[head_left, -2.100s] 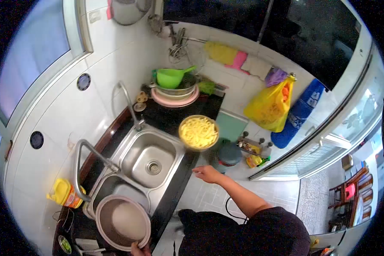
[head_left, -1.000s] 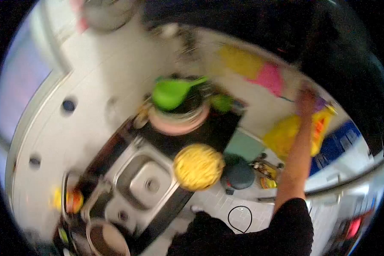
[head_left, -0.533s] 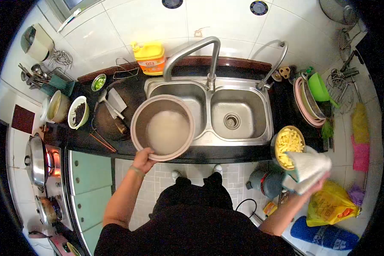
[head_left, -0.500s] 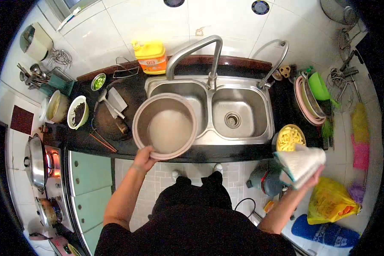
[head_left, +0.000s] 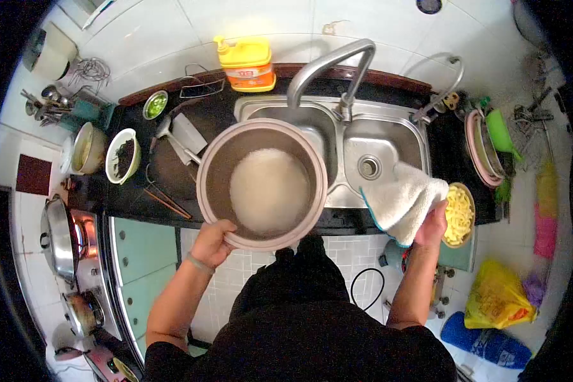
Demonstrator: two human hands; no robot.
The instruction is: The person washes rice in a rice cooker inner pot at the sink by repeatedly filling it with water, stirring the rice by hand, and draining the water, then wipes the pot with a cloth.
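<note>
My left hand (head_left: 212, 244) grips the near rim of a rice cooker inner pot (head_left: 212, 169), thumb over the edge. The pot is raised in front of the counter edge, overlapping the left sink basin in view. Pale rice (head_left: 267, 188), seemingly under cloudy water, covers its bottom. In my right hand (head_left: 431, 224) is a white cloth (head_left: 406, 198) with a teal edge, hanging loosely to the left of the fingers. Just right of that hand stands a bowl of yellow cut strips (head_left: 458, 214).
A double sink (head_left: 420, 137) with a tall faucet (head_left: 331, 54) lies behind. Detergent (head_left: 247, 67) stands at the back. Left are a spatula (head_left: 190, 132), chopsticks (head_left: 167, 202) and a bowl of dark food (head_left: 122, 156). A stove flame burns beside a lidded pan (head_left: 58, 239).
The pot has come closer to me and shifted slightly right. My right hand has brought the cloth up and left, toward the sink's front edge. The camera view has shifted too.
</note>
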